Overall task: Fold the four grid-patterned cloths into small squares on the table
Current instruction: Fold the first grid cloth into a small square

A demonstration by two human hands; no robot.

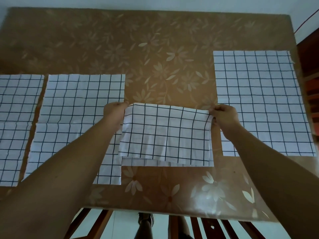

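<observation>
Table (155,40), brown floral covering: four white grid-patterned cloths are laid on it. The centre cloth (165,133) is doubled over and is pinched at its far corners by the left hand (114,109) and the right hand (224,114). The far-left cloth (15,126) and the left cloth (77,109) are spread flat. The right cloth (259,100) is spread flat. Wooden slats (207,226) are seen below the near edge.

I see four cloths on the tabletop (155,49). The far-left cloth (15,126) lies at the left edge, partly out of my view. The second cloth (74,118) sits just right of it, with a narrow strip of tabletop between them. The middle cloth (165,135) lies toward the near edge, doubled over itself, its left side meeting the second cloth. The right cloth (259,100) runs along the right edge and reaches farthest back. The left hand (114,110) and right hand (224,114) hold the middle cloth's far corners.
</observation>
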